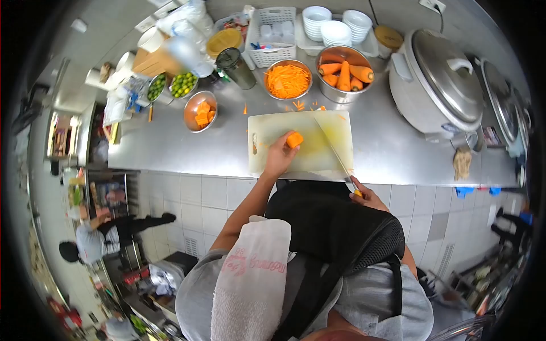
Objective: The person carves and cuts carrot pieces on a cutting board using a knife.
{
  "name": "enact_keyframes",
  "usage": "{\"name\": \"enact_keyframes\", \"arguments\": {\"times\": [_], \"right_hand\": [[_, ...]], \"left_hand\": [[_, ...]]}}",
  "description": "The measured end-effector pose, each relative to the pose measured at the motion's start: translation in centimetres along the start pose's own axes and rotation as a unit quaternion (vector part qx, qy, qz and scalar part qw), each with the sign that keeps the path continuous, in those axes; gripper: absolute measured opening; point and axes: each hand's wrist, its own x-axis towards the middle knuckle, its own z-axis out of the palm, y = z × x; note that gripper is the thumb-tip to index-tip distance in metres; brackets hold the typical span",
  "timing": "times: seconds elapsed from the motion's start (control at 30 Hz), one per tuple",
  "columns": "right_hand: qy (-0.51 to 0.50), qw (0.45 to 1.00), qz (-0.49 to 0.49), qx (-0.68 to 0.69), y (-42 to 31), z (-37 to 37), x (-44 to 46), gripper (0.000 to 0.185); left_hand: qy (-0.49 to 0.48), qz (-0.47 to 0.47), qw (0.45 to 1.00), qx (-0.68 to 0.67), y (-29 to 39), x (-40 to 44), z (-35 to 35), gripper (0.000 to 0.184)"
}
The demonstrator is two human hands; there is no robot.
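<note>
So the left hand has its fingers around a stubby carrot piece near the middle of the cutting board – can't tell if it's sitting flat or held just above. Right hand is gripping the knife by its handle, down past the near edge of the board, with the blade angled across the right side and well apart from the carrot.

My take: a short chunk like that wants to roll, so I'd put a flat cut face down before the blade goes anywhere near it. Curl those left fingertips back and let the knuckles guide the blade – there's not much carrot to hang onto. I'd also scoot the board a bit further back on the counter, since it sits right by the front edge, and check that it can't slide.
</note>
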Motion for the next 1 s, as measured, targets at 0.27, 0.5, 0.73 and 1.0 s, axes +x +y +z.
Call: {"name": "enact_keyframes", "arguments": {"times": [0.27,0.5,0.73,1.0], "right_hand": [[0.234,0.972,-0.027,0.012,0.4,10.7,-3.3,0.053],[0.352,0.908,-0.127,-0.187,-3.4,18.0,-6.8,0.047],[0.370,0.893,-0.057,-0.249,-4.6,21.3,-6.8,0.048],[0.366,0.895,-0.028,-0.254,-5.3,22.0,-6.9,0.048]], "left_hand": [[-0.031,0.079,0.996,0.040,-1.7,0.7,-0.3,0.054],[-0.039,0.040,0.998,0.016,-0.8,0.9,-0.4,0.050],[-0.046,0.057,0.997,0.011,-1.5,1.1,-0.4,0.036],[-0.008,0.088,0.996,0.005,-1.6,1.2,0.0,0.028]]}}
